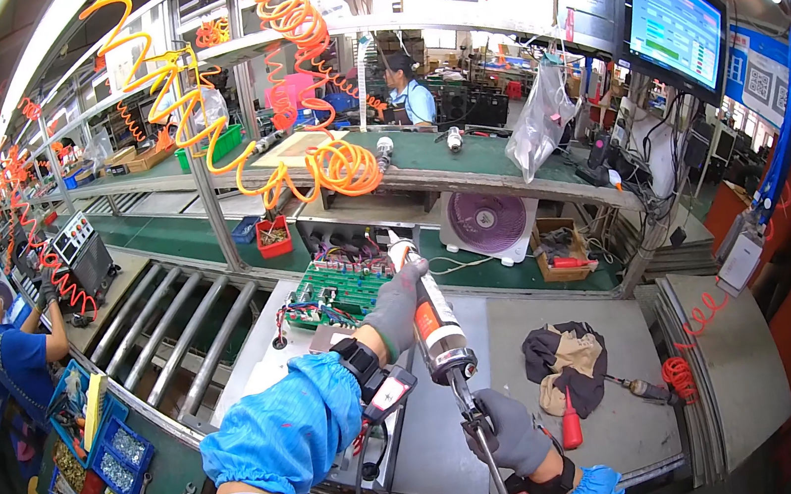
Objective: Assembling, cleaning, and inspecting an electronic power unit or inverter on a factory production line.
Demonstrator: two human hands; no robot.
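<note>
Gripping caulk gun [440,329] around front with left hand [394,314], near rear with right hand [512,433]. Holding it over counter [506,327], with nozzle [399,241] close to green board [349,288]. Seen at right: rag [575,355], red bottle [571,426].

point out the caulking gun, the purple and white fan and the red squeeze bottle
Caulking gun [439,327]: head view, on its cartridge.
Purple and white fan [485,221]: head view, on its round front.
Red squeeze bottle [571,428]: head view, on its body.
</note>
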